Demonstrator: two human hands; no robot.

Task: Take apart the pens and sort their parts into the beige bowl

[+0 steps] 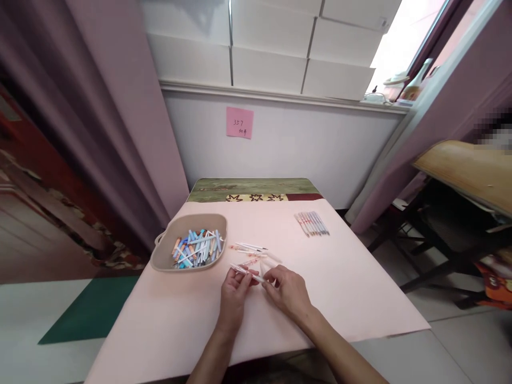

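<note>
Between both hands is a slim pen (247,271) with a clear and pinkish barrel, tilted down to the right. My left hand (236,288) is closed round its middle. The fingers of my right hand (288,288) pinch its lower right end. Just beyond the hands lie loose pen parts: thin white refills (251,246) with dark tips and pale pink barrel pieces (272,258). What each small piece is, I cannot fully make out.
A beige basket (160,262) at the left holds many blue, white and orange pen parts. Several pens (312,224) lie in a neat row at the back right. The table (352,298) has a pale pink cover; a pink note (239,122) is on the wall.
</note>
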